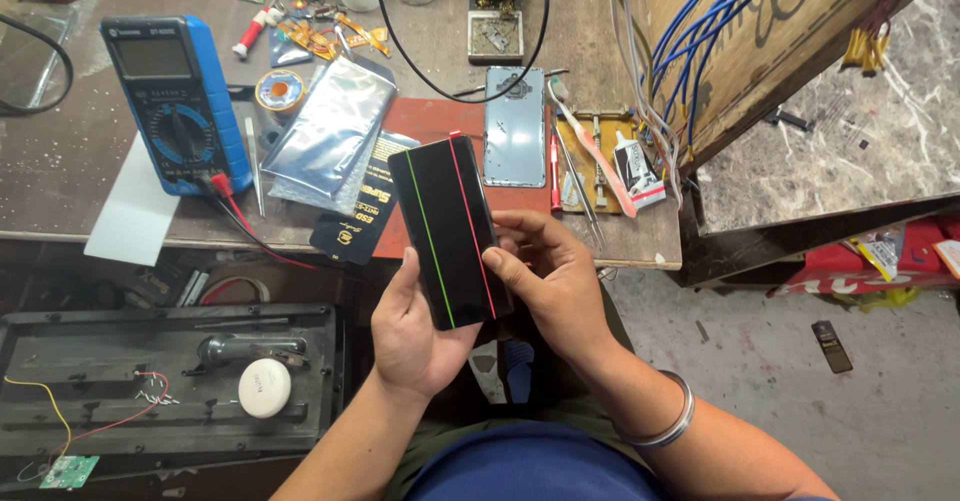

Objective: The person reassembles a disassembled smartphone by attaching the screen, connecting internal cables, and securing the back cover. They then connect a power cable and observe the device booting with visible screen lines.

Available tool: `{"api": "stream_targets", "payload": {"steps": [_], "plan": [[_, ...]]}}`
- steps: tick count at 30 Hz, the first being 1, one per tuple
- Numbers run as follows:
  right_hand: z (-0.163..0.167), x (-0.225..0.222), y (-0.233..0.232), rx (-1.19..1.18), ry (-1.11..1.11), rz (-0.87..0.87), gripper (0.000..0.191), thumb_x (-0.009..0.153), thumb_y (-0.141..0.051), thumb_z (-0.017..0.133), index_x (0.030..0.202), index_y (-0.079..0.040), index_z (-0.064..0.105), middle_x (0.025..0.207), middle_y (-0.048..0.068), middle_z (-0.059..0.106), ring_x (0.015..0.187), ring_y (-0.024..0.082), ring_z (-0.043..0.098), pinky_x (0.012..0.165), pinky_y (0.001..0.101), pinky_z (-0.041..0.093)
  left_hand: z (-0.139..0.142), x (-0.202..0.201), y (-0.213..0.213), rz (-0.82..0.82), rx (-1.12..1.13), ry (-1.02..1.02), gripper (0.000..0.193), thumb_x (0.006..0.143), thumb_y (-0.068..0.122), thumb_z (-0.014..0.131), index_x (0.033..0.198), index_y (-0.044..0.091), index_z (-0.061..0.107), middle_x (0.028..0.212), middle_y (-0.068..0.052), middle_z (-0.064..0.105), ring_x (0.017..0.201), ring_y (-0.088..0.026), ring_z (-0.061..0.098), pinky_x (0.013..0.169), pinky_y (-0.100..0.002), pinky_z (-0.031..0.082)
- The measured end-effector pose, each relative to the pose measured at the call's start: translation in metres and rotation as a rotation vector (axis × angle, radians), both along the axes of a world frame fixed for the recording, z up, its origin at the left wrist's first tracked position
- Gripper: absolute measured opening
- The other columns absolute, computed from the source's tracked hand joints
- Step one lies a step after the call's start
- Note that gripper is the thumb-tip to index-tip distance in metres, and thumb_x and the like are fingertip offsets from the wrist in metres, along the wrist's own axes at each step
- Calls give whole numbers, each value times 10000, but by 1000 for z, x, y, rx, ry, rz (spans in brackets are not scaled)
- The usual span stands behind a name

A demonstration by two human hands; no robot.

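A person seated at a cluttered workbench [60,176] holds a black phone screen panel [450,231] in both bare hands, just in front of the bench's near edge. The panel tilts slightly, its top end over the bench, and 2 thin stripes run its length, 1 green and 1 red. The left hand [410,331] cradles the panel's lower left edge from beneath, fingers curled around it. The right hand [545,276], a metal bangle [665,426] on its wrist, grips the lower right edge, its thumb pressed on the glass near the red stripe.

On the bench behind the panel lies a grey phone back housing [515,126], well apart from the hands, on a red mat [425,121]. To the left sit a silver anti-static bag [325,131], a black package [360,206] with gold print, a blue multimeter [175,101] with red and black leads, and tweezers [255,166]. A small glue tube [635,166] rests to the right of the housing. Below the bench at left, a black tray [170,386] holds a white round disc [264,388].
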State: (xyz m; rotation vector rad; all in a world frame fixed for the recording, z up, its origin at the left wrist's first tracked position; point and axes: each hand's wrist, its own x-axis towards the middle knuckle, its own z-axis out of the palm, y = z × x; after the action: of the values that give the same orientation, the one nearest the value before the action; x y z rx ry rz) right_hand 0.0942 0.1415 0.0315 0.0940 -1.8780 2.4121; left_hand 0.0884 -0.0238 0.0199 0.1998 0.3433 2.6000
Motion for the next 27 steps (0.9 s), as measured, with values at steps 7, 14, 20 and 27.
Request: {"api": "stream_targets", "payload": {"steps": [7,14,20,27], "plan": [[3,-8,-12,-177,57,-20,450,896,-12,758,1289,-37,540,1168,110,702,1057,155,678,933,308,565,8,-1,15,181,-155,153,377,1147,317,357,1407,64,459,1361,-140,606,1303,-260,569,1165,-441,428],[-3,-11,-17,-387,156,-49,413,921,57,705,1282,-39,530,1172,115,678,1098,171,653,1003,326,524,14,1,23,229,-226,247,320,1145,286,342,1390,96,419,1344,-116,567,1305,-224,552,1168,-420,420],[-5,-11,-22,-424,226,-106,408,937,65,704,1285,-46,521,1101,77,638,1073,153,627,1014,318,519,16,0,26,268,-302,284,347,1158,316,332,1395,85,435,1381,-98,545,1351,-212,503,1194,-400,388],[-6,-22,-22,-418,207,-123,406,930,46,696,1287,-44,525,1075,83,638,999,154,646,930,314,554,13,-9,21,332,-414,407,541,1118,407,348,1507,31,362,1456,-111,518,1375,-195,500,1202,-364,381]]}}
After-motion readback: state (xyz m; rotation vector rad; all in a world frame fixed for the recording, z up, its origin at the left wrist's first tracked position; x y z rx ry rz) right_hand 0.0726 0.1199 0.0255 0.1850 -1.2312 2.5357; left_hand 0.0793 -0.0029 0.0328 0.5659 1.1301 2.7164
